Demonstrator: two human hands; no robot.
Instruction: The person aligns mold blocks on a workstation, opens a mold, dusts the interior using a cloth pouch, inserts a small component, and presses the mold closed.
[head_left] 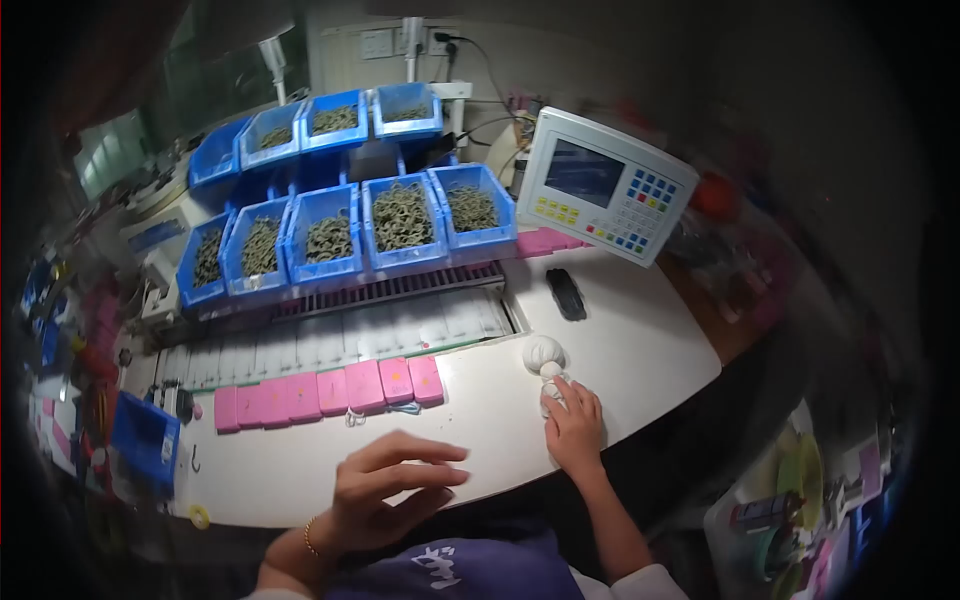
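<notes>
My left hand [395,485] is above the front of the white table, its fingers spread and curved with nothing between them. A gold bracelet circles that wrist. Toward the right of the table, my right hand [577,425] has its fingers curled down over a small white lump [550,390], which they partly cover. Just beyond the fingertips sits a larger rounded white lump [543,352]; what both are made of is unclear. A row of pink blocks [331,392] lies left of centre, with a small bluish item [405,408] at its near edge.
Blue bins [325,240] holding small greenish-grey pieces stand in two tiers behind a flat slatted strip [340,335]. A control panel [605,190] with a screen and keys leans at the back right. A black oblong object [566,294] and a yellow ring [199,516] lie on the table [640,340].
</notes>
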